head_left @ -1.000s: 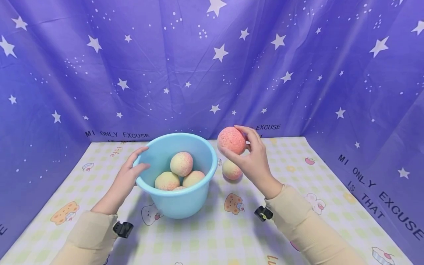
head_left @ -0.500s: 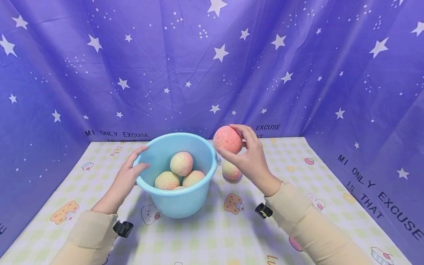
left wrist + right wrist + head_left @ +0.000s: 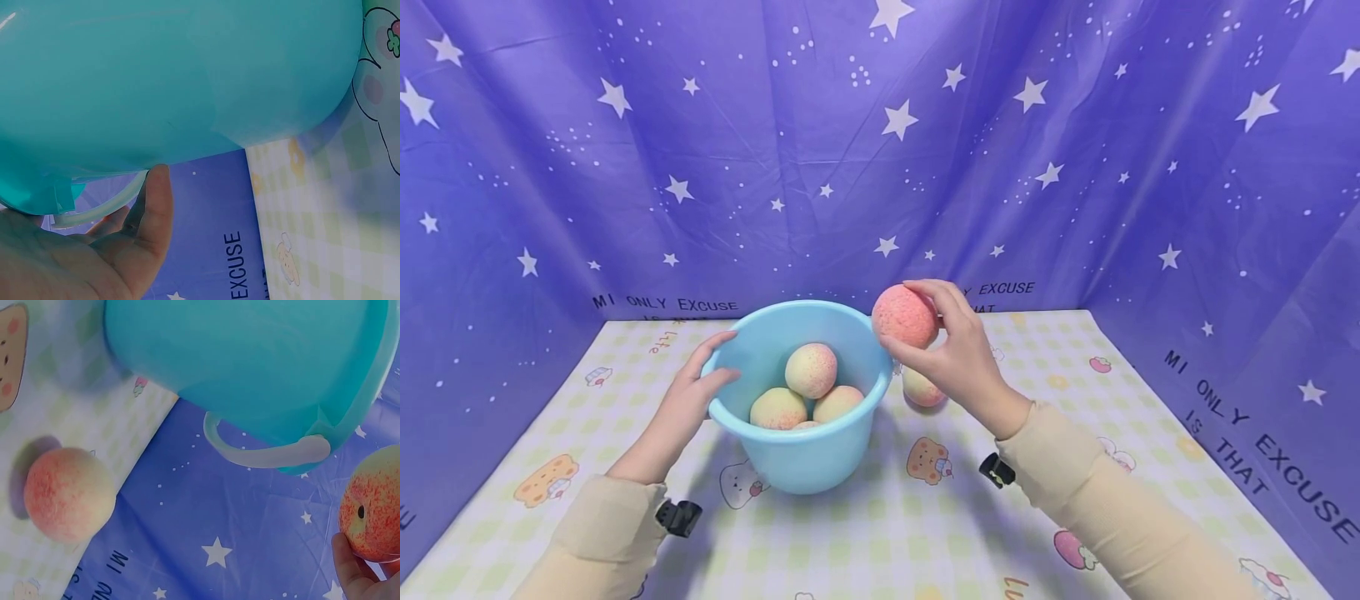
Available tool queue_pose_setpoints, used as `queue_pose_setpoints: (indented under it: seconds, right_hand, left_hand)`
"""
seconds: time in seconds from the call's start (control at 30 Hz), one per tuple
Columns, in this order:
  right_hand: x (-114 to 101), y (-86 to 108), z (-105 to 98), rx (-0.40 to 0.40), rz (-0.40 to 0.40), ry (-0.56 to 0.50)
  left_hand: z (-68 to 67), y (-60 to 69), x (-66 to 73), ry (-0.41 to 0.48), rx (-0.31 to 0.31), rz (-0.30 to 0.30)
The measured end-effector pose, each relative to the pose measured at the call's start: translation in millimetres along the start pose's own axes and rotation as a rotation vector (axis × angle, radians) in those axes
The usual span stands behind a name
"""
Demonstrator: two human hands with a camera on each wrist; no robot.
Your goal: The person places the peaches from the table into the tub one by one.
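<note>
A light blue plastic bucket stands on the table with several peaches inside, among them a pale one with a pink blush on top. My left hand grips the bucket's left rim. In the left wrist view, fingers curl up against the outside wall beside the bucket's handle. Just above the right rim, my right hand holds a redder peach between thumb and fingers. A dark stem hollow shows on this peach in the right wrist view. Below that hand, another peach rests on the table, partly hidden.
A checked cloth with cartoon prints covers the table. Purple curtains with white stars stand behind and on both sides. In the right wrist view the bucket's pale handle hangs on its outer side.
My right hand has carried the red peach a little leftward, to the bucket's right rim. The left hand, the bucket and the peaches inside have stayed put.
</note>
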State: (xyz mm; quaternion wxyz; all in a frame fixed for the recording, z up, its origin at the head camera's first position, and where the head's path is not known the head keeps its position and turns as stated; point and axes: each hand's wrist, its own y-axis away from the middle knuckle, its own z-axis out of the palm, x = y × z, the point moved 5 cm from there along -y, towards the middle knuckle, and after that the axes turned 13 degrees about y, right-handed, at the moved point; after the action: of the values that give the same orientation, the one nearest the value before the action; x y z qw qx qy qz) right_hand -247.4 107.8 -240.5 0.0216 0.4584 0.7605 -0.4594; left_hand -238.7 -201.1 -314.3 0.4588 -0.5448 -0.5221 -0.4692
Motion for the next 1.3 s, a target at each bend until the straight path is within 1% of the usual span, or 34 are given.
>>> queue_pose_setpoints:
  seconds: [0.2,0.33,0.57,0.77,1.0,1.17,1.3]
  right_hand:
    - [-6.1,-3.6,2.0,-0.013,-0.102,0.039]
    - [-8.7,-5.3,3.6,-0.031,-0.143,0.062]
    - [-13.0,-8.0,5.0,-0.066,-0.174,0.08]
    - [-16.3,-9.2,7.5,-0.129,-0.189,0.098]
    - [-20.7,-13.0,10.3,-0.198,-0.235,0.138]
    - [-23.5,-17.1,12.4,-0.255,-0.241,0.156]
    - [-26.5,-20.4,13.6,-0.285,-0.254,0.177]
  left_hand:
    - [-0.3,0.1,0.0,-0.002,0.001,-0.005]
    - [-0.1,0.0,0.1,0.0,0.001,-0.002]
    - [0.3,0.2,1.1,0.003,0.003,0.002]
    - [0.2,0.6,1.2,0.004,0.002,0.002]
    - [0.5,0.7,0.4,0.005,0.001,0.0]
    - [-0.6,-1.0,-0.2,0.007,0.002,0.004]
    - [-0.6,-0.8,0.0,0.01,0.003,0.004]
